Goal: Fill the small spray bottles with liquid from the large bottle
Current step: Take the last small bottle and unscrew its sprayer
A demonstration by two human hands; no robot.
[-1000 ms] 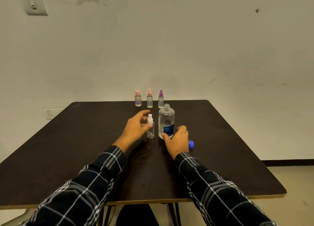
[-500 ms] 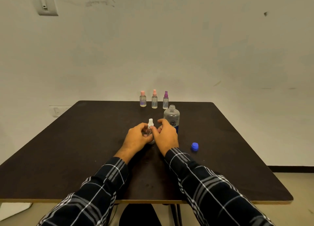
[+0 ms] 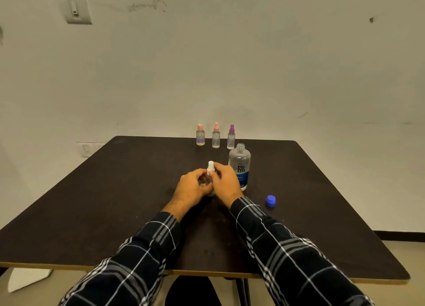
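Gripping white-topped spray bottle (image 3: 211, 167) at mid-table (image 3: 115, 190): left hand (image 3: 192, 186) is clasping its body, right hand (image 3: 224, 181) pinching the top. Advising a straight, upright twist. Blue cap (image 3: 271, 201) is lying to the right. Uncapped renu bottle (image 3: 239, 165) is standing beside the right knuckles, a tipping risk. Row of three small spray bottles (image 3: 216, 136) is standing at the far edge.

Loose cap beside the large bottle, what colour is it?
The cap is blue; the head view shows it best.
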